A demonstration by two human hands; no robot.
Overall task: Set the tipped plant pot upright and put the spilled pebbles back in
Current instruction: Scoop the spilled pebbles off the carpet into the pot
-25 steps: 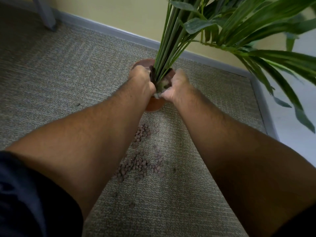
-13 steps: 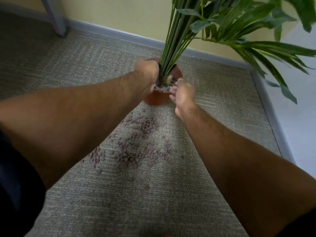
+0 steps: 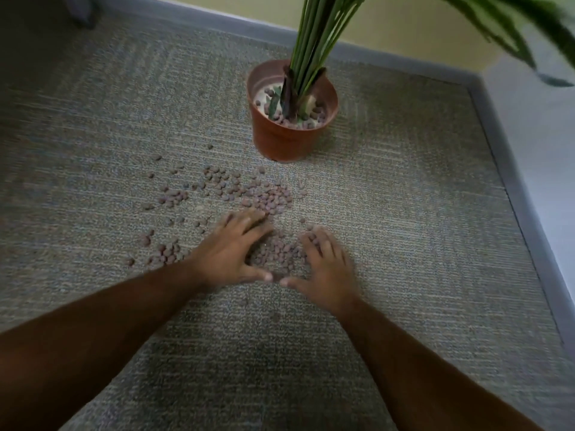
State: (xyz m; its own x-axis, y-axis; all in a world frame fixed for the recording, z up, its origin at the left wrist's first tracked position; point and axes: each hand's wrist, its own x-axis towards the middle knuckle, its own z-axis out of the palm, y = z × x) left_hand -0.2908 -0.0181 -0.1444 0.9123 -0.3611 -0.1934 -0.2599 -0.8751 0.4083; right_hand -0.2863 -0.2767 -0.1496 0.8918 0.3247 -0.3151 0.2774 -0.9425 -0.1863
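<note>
So the plant pot (image 3: 291,119) is standing upright on the carpet (image 3: 404,228), sitting up around 12 o'clock from the hands, near the grey baseboard (image 3: 217,21). Green stems (image 3: 314,38) shoot up out of it, and there's a thin layer of pebbles inside around the base. The spilled pebbles (image 3: 267,197) are scattered all over the carpet at roughly 6 o'clock from the pot, with strays trailing off toward 8 o'clock.

Both hands are down flat on the carpet, palms down, fingers spread and relaxed, not gripping anything. The left hand (image 3: 230,253) and right hand (image 3: 323,269) bracket a little heap of pebbles, thumbs almost meeting at the near side. Fingertips look like they're touching pebbles, but it's a bit blurry, so I can't swear to it.
</note>
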